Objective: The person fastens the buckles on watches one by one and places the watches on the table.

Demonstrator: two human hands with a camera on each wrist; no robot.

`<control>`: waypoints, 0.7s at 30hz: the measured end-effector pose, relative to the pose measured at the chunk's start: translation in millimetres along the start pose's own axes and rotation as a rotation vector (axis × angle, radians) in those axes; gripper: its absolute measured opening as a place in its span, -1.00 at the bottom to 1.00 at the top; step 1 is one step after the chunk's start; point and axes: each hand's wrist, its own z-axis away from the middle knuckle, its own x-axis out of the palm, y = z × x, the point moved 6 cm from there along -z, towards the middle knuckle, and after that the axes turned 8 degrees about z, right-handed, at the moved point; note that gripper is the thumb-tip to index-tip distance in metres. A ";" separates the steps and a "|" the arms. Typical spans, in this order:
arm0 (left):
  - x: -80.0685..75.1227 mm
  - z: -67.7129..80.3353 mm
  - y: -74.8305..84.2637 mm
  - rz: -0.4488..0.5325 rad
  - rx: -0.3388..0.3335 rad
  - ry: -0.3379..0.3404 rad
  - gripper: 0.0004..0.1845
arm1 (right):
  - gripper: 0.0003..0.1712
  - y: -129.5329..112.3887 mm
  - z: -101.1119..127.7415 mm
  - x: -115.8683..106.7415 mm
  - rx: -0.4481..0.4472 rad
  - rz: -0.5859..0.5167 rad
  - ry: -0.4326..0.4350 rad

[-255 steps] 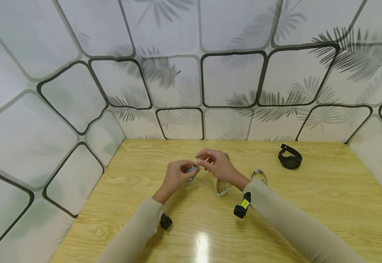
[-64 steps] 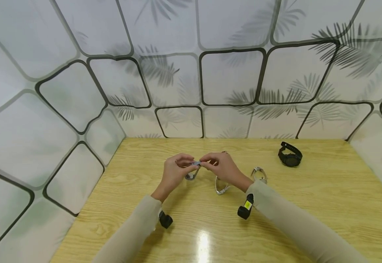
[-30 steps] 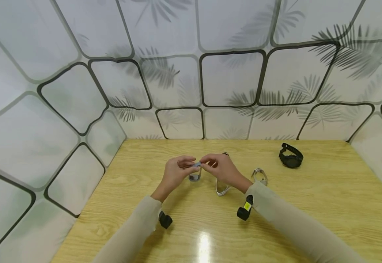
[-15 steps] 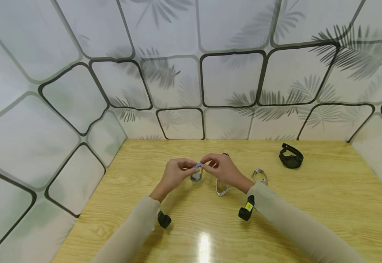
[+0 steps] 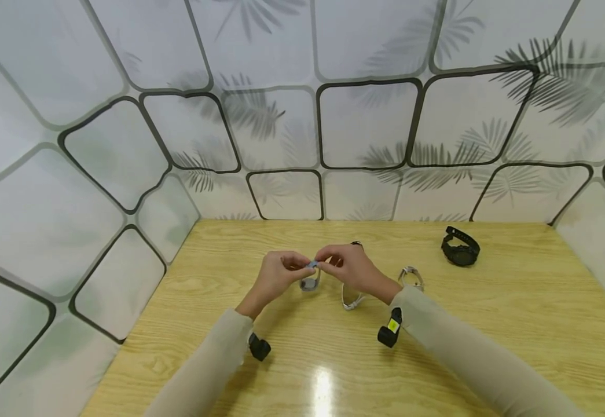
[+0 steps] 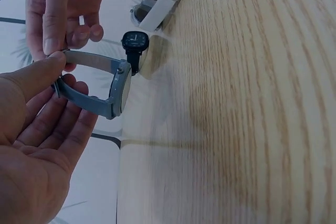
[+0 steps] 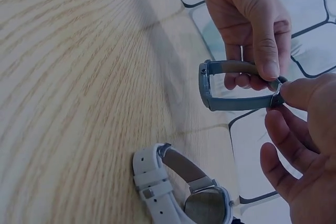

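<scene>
A wristwatch (image 5: 310, 284) with a blue-grey strap hangs face down from the fingertips of both hands, its strap forming a loop above the table. My left hand (image 5: 275, 278) pinches the strap near the buckle between thumb and fingers. From the other side my right hand (image 5: 351, 267) pinches the strap's end at the same spot. The right wrist view shows the metal buckle (image 7: 276, 98) between the two thumbs, and the strap (image 7: 236, 103) running down to the case. Fingertips partly hide where the strap ends meet.
A white-strapped watch (image 5: 351, 303) stands just below the right hand, and another pale watch (image 5: 411, 277) lies beyond the right wrist. A large black watch (image 5: 461, 255) sits at the back right. The left wrist view shows a small black square-faced watch (image 6: 135, 40) farther back.
Since the earliest frame the watch has swung from beside the left fingers to hang below the fingertips, and both hands have met at the strap. In the last second the hands barely move.
</scene>
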 end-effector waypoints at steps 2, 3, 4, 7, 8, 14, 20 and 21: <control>-0.6 0.1 0.0 -0.011 0.002 -0.008 -0.90 | -0.84 -2.2 -1.0 0.3 -0.023 0.026 -0.007; -1.0 0.2 0.1 -0.014 0.003 -0.011 -0.90 | -0.84 -3.5 -1.5 0.2 -0.034 0.036 -0.008; -1.5 0.2 0.0 -0.016 0.000 -0.013 -0.90 | -0.84 -4.5 -1.9 0.2 -0.041 0.043 -0.010; -3.3 -0.4 1.3 -0.022 0.003 -0.014 -0.90 | -0.84 -5.1 -3.1 -0.7 -0.032 0.037 -0.005; -3.9 -0.8 1.7 -0.023 0.006 -0.012 -0.90 | -0.84 -4.6 -3.3 -1.0 -0.019 0.026 -0.002; -5.3 -2.2 4.0 -0.016 0.001 -0.005 -0.87 | -0.85 0.2 -3.7 0.1 0.061 -0.031 0.015; -4.5 -1.8 6.8 -0.031 0.010 -0.003 -0.86 | -0.88 -7.6 -6.9 -0.3 -0.017 0.041 0.041; -4.3 -1.8 7.1 -0.035 0.013 -0.003 -0.86 | -0.88 -8.6 -7.3 -0.5 -0.026 0.048 0.046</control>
